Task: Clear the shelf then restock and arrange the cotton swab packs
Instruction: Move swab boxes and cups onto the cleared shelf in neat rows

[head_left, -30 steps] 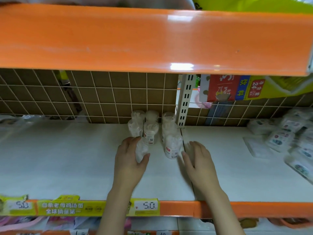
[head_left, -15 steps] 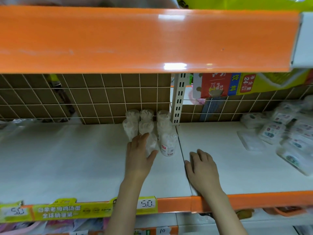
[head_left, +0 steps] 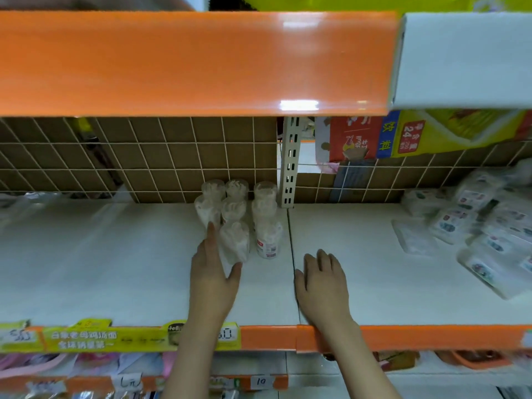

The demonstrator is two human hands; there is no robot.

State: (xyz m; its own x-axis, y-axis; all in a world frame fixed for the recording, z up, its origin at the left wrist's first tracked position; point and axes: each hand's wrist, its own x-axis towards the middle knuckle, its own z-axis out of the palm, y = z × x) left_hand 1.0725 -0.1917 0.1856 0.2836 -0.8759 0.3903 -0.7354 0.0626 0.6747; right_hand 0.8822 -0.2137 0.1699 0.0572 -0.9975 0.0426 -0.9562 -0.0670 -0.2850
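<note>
Several clear cylindrical cotton swab packs [head_left: 234, 210] stand in rows at the back of the white shelf [head_left: 115, 269], next to the slotted upright. My left hand [head_left: 214, 272] lies with straight fingers against the left side of the nearest pack [head_left: 234, 241], thumb spread under it. A labelled pack [head_left: 269, 240] stands just right of that one. My right hand [head_left: 324, 279] rests flat on the shelf near the seam between the two boards, fingers relaxed, holding nothing.
An orange shelf lip [head_left: 187, 61] hangs overhead. A wire grid [head_left: 144, 156] backs the shelf. Flat packets [head_left: 483, 226] are piled at the right. The slotted upright [head_left: 290, 162] stands behind the packs. Price labels [head_left: 115, 338] line the front edge.
My left hand let go of the pack it held and now lies straight beside it. My right hand drew back from the packs toward the shelf's front.
</note>
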